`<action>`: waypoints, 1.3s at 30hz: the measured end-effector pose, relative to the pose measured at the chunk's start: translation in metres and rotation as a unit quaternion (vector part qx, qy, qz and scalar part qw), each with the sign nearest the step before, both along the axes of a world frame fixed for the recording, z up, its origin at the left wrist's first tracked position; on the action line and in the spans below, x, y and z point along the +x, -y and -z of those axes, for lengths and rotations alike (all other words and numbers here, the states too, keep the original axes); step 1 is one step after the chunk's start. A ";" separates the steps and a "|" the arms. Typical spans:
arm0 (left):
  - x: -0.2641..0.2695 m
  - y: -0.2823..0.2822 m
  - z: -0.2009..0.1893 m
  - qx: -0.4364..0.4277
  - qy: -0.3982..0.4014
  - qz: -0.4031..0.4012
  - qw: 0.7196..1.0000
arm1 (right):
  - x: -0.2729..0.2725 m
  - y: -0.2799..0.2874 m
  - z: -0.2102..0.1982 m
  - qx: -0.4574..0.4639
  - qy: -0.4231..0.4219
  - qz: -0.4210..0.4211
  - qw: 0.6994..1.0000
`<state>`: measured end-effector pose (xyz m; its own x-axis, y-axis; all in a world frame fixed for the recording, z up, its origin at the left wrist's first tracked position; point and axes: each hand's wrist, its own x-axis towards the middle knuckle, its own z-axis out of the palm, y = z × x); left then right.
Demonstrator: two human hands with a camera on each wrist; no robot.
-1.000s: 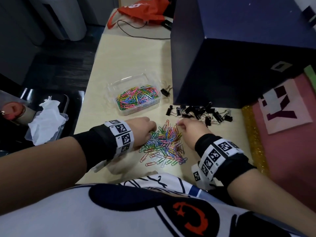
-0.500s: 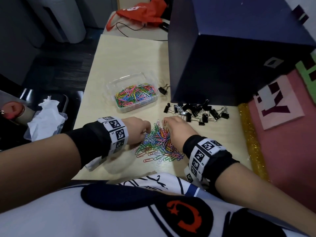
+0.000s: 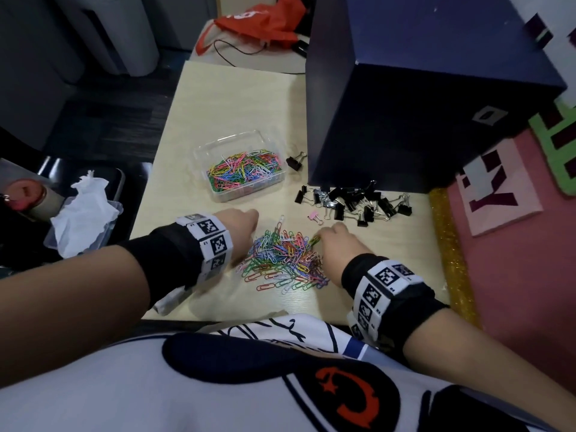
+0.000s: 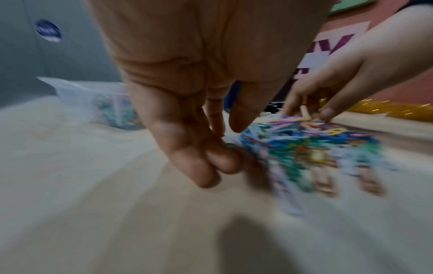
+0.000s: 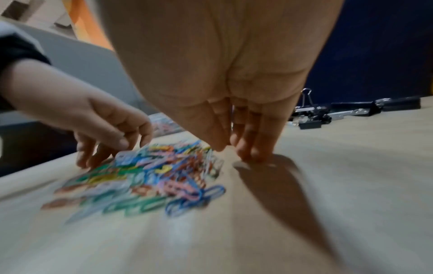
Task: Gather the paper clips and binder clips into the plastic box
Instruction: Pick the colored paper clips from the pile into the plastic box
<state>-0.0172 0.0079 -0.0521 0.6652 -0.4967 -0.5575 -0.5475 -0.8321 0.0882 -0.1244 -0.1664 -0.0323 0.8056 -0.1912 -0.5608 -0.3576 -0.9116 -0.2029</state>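
Note:
A heap of coloured paper clips (image 3: pixel 285 260) (image 4: pixel 316 148) (image 5: pixel 152 176) lies on the pale table (image 3: pixel 218 98) near its front edge. My left hand (image 3: pixel 241 224) (image 4: pixel 225 153) stands at the heap's left side, fingers pointing down with tips on the table. At the right side my right hand (image 3: pixel 335 240) (image 5: pixel 236 148) has straight fingers touching the table beside the clips. Neither hand holds anything. The clear plastic box (image 3: pixel 198 160), partly filled with paper clips, sits behind the heap. Black binder clips (image 3: pixel 352 202) (image 5: pixel 339 111) lie behind and to the right.
One black binder clip (image 3: pixel 294 163) lies beside the box, and a small pink one (image 3: pixel 313 216) just behind my right hand. A big dark blue box (image 3: pixel 420 104) stands at the back right. A pink board (image 3: pixel 514 291) with a gold glitter edge borders the table's right side.
Both hands have kept working at the sides of the heap and drawn it tighter. My right hand has slid off the clips to their right edge, uncovering the pink binder clip.

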 end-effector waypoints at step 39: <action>-0.013 -0.003 -0.001 -0.014 -0.018 0.168 0.985 | 0.010 -0.019 0.001 -0.047 -0.118 -0.036 0.991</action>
<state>-0.0305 0.0112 -0.0513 0.4406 -0.7018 -0.5598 -0.7882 -0.6008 0.1329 -0.1140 -0.1475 -0.0338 0.6676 -0.1983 -0.7176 -0.3187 -0.9472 -0.0347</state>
